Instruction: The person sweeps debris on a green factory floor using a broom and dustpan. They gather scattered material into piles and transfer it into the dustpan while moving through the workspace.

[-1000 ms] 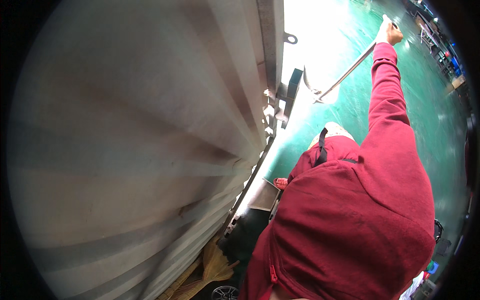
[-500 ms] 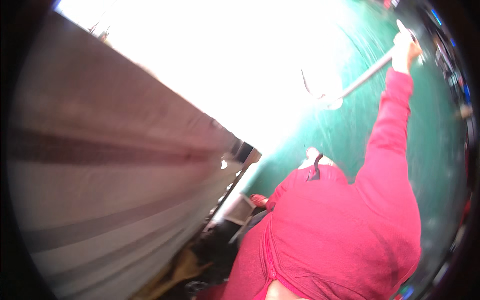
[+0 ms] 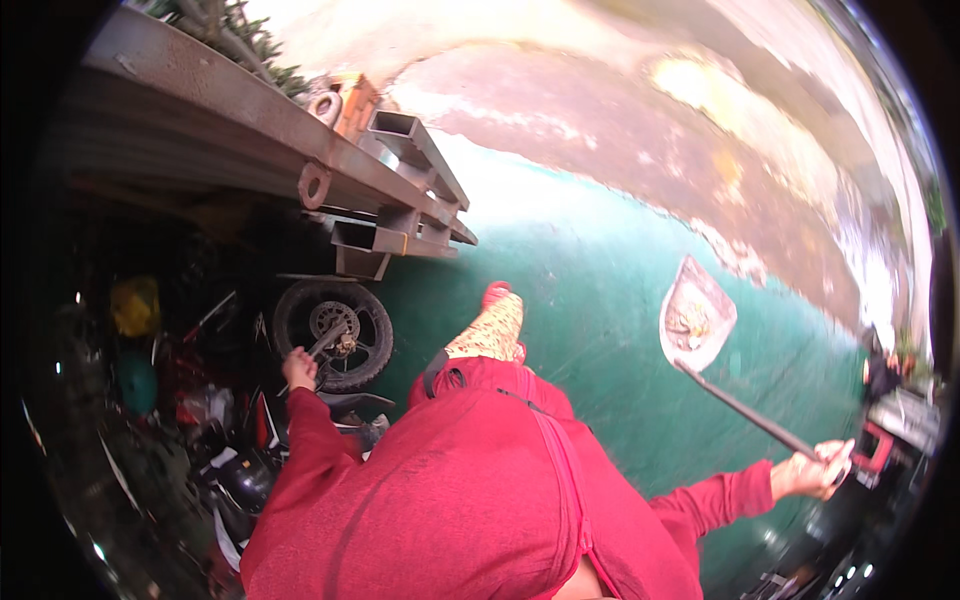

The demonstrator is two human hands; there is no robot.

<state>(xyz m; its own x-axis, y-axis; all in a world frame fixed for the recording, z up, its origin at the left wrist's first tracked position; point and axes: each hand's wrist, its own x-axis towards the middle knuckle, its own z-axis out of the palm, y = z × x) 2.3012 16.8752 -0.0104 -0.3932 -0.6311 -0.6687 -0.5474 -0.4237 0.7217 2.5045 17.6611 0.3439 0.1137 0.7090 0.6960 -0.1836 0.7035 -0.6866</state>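
Note:
My right hand [image 3: 815, 468] is closed round the end of a long dark handle at the right. This handle runs up and left to a pale scoop-shaped dustpan [image 3: 708, 337], which holds some yellowish-brown debris and is over the green floor [image 3: 590, 255]. At the left, my left hand [image 3: 300, 369] is beside a motorcycle wheel [image 3: 377, 345], fingers curled. A grey bar shows right above those fingers; whether they grip it cannot be made out.
Rusty metal beams [image 3: 410, 165] jut in from the upper left, with a ring-shaped lug [image 3: 314, 186] on the side. Dark motorcycle parts [image 3: 245, 478] crowd the left. Rough brown ground [image 3: 610, 125] borders the green floor. A red object [image 3: 872, 455] stands at the far right.
The view has turned and grown less glaring. My right hand and the handle now appear lower at the right. The dustpan, wheel and my left hand have come plainly into sight.

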